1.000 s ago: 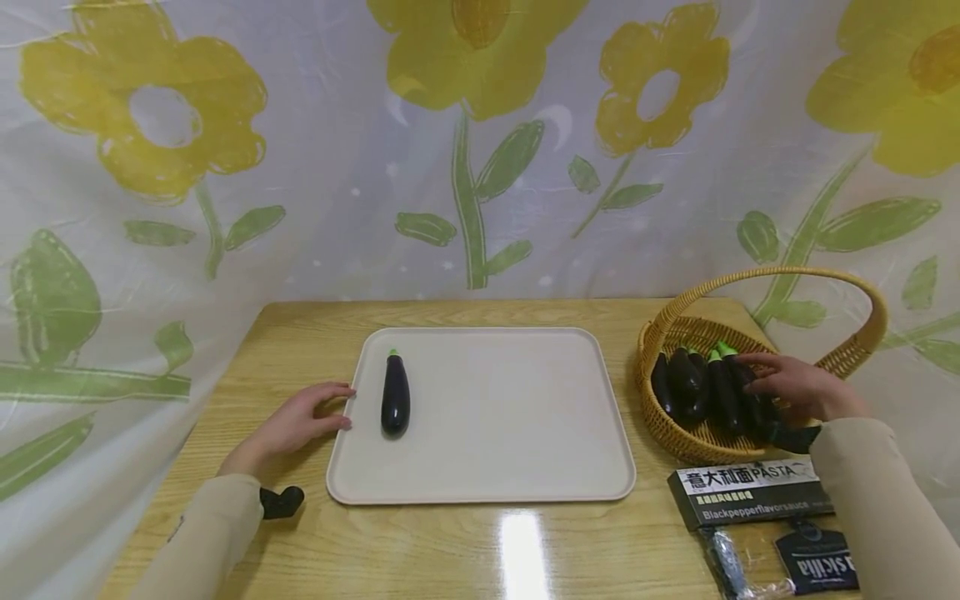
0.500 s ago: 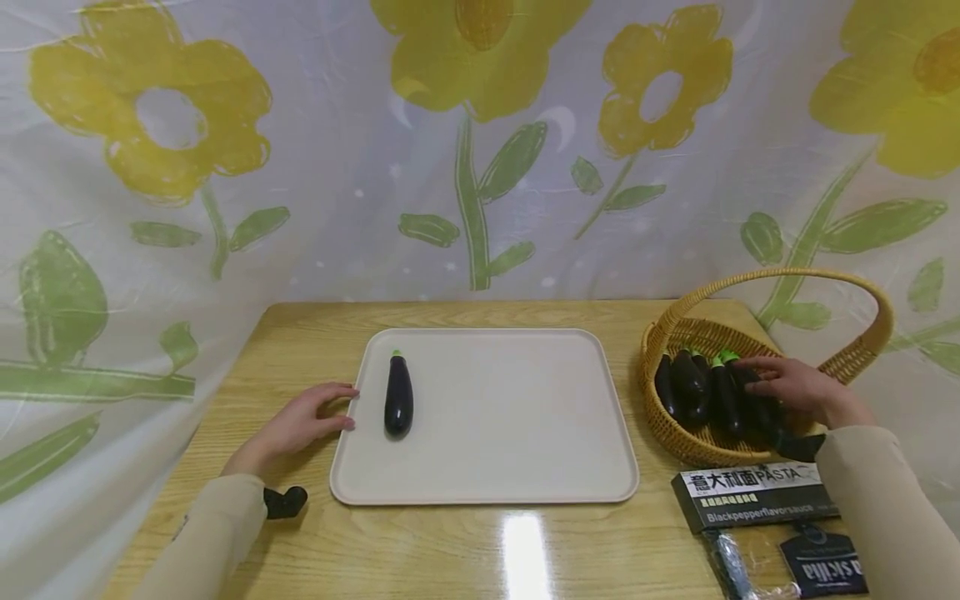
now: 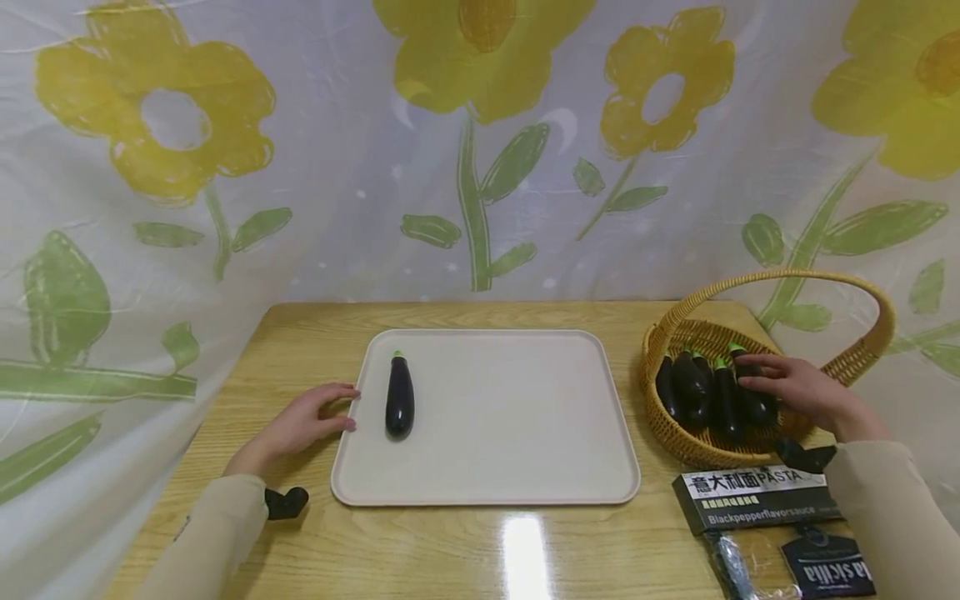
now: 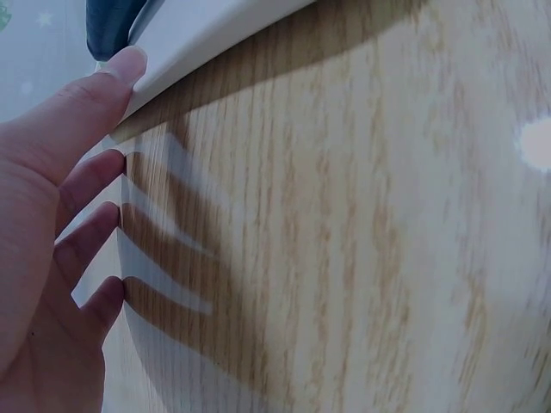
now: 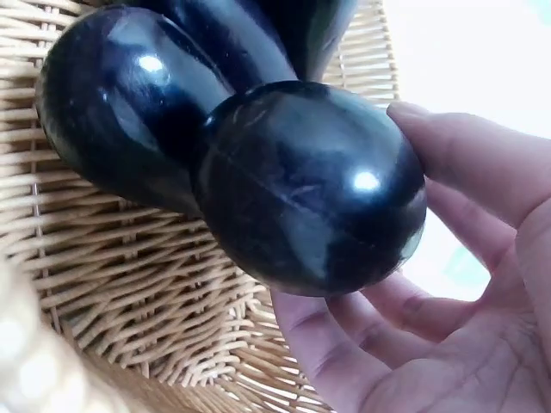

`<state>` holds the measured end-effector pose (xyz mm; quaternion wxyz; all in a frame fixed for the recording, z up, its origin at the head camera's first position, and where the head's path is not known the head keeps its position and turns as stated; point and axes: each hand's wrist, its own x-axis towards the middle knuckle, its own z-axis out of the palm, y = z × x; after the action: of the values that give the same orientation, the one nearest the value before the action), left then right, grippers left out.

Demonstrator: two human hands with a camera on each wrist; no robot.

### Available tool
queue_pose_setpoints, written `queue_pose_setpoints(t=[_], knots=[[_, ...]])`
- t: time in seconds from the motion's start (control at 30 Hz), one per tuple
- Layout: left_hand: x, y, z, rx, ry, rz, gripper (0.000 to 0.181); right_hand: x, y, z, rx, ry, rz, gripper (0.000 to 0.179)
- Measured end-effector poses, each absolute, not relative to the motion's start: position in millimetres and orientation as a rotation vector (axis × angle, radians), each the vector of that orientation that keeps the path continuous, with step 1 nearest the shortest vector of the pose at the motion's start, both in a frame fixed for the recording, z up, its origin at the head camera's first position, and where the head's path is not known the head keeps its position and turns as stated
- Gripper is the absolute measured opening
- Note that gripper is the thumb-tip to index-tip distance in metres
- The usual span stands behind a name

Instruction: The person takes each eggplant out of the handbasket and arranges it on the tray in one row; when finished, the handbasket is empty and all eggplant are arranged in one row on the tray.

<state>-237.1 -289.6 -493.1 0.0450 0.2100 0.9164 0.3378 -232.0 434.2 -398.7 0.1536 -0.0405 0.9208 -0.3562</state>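
Observation:
In the head view, my right hand [image 3: 813, 396] reaches into a wicker basket [image 3: 675, 440] at the right. It grips a dark, glossy eggplant [image 5: 310, 189], thumb on one side and fingers curled beneath, as the right wrist view shows. Several other eggplants [image 5: 125, 103] lie beside it in the basket. A single eggplant [image 3: 400, 400] rests lengthwise on the left part of a white tray [image 3: 517, 417], its green cap pointing away from me. My left hand [image 3: 303, 421] is at the tray's left edge, fingers spread and thumb [image 4: 112, 77] against the rim.
The basket's tall arched handle [image 3: 783, 275] rises over my right hand. In front of the basket lie a black pasta box [image 3: 757, 497] and a clear-and-black packet [image 3: 787, 562]. A flowered curtain [image 3: 330, 167] hangs behind the wooden table [image 3: 420, 550].
My right hand has shifted slightly right, and the gripped eggplant's green cap stands a little farther from its neighbour. The left hand keeps its place at the tray.

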Motion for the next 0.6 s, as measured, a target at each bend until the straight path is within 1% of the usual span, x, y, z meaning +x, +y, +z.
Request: queue_pose_setpoints(t=[0.13,0.33,0.6], knots=[[-238,-290,-494,0.639,2.801,1.027,0.048,-231,433,-401,-0.109,2.655,-1.032,0.065],[-238,-289,-494,0.638,2.803,1.032,0.049,-226,426,-402,-0.131,2.753,-1.018,0.061],[-237,-289,-493,0.637,2.798,1.028,0.048,-207,405,-389,-0.11,2.786,-1.094,0.067]])
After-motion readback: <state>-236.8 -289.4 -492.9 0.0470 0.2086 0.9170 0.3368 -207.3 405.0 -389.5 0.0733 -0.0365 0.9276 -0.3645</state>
